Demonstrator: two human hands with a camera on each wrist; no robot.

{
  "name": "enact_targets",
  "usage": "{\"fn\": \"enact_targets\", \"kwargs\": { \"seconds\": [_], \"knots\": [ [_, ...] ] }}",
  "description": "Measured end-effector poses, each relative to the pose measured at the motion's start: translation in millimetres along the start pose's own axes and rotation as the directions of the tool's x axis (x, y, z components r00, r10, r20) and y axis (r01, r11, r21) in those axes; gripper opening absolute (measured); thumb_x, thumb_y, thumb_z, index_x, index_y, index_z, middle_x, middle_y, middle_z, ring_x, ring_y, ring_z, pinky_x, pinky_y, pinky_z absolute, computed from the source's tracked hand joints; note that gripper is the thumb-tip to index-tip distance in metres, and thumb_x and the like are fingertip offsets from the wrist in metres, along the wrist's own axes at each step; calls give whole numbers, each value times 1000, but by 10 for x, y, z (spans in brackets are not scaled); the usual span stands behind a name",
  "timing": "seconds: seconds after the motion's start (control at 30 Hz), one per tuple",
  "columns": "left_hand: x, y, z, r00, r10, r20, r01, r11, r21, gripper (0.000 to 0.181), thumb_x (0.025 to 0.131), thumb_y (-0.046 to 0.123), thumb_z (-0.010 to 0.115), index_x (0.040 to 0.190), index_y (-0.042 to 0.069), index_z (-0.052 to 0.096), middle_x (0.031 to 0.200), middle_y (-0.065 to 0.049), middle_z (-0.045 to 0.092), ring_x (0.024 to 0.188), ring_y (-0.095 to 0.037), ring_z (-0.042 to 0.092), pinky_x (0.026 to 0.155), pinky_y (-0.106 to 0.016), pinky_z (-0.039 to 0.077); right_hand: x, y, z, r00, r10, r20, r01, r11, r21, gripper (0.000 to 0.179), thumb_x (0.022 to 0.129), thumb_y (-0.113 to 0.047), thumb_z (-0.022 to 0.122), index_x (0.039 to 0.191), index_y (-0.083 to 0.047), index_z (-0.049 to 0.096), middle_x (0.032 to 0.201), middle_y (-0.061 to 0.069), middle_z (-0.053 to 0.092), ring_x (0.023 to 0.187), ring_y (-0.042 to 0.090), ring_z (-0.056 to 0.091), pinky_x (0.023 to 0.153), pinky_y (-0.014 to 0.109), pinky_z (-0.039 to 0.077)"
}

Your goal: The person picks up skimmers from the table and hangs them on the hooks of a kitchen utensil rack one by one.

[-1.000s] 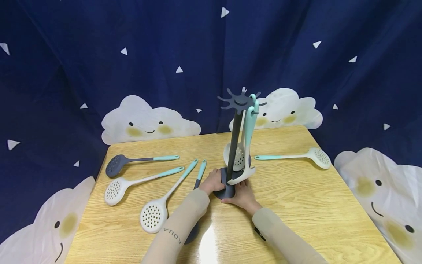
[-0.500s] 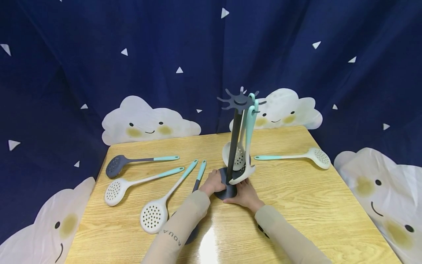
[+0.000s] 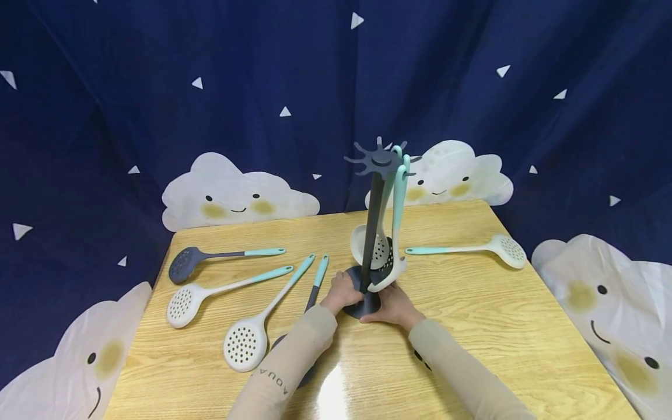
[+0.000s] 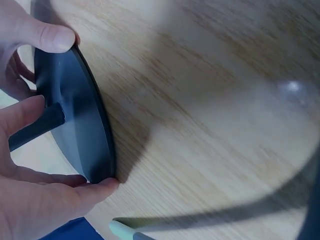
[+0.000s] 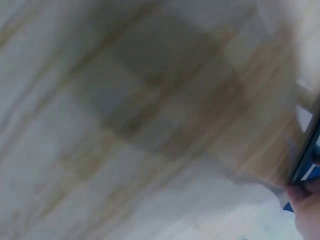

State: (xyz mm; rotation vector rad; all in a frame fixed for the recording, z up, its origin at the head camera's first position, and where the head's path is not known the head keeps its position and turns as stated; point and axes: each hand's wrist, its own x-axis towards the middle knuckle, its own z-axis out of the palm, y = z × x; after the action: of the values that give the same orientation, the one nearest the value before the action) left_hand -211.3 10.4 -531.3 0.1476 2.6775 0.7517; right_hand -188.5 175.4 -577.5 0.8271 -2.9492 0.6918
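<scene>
Left hand (image 3: 343, 293) and right hand (image 3: 395, 306) are gripping opposite edges of the stand base (image 3: 370, 304), the pole (image 3: 371, 233) rising between.

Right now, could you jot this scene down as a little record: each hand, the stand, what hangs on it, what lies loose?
Left hand: grips the rim of the base
Right hand: grips the other side of that rim
Utensil stand: dark post topped by spread hooks
Hanging: turquoise-handled utensils
Loose, left: two white skimmers, one dark skimmer, one dark utensil partly hidden by a sleeve
Loose, right: one white skimmer
</scene>
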Motion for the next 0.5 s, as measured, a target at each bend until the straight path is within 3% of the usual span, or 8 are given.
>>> {"fn": "enact_targets", "kwargs": {
  "seconds": [0.3, 0.5],
  "knots": [
    [-51, -3, 46, 998, 8, -58, -9, 1000, -15, 74, 72, 23, 66, 124, -19, 35, 120, -30, 39, 113, -40, 37, 97, -42, 34, 59, 76, -55, 998, -28, 48, 27, 999, 23, 107, 58, -61, 74, 137, 2, 36, 134, 16, 47, 124, 33, 42, 101, 43, 34],
    [-71, 13, 73, 999, 0, -49, -2, 999, -43, 77, 74, 24, 65, 126, -21, 31, 125, -32, 34, 116, -42, 35, 98, -43, 33, 69, 150, -92, 997, -56, 61, 54, 998, 21, 105, 56, -61, 75, 133, 1, 43, 128, 15, 52, 118, 32, 48, 97, 42, 39]
  ]
}}
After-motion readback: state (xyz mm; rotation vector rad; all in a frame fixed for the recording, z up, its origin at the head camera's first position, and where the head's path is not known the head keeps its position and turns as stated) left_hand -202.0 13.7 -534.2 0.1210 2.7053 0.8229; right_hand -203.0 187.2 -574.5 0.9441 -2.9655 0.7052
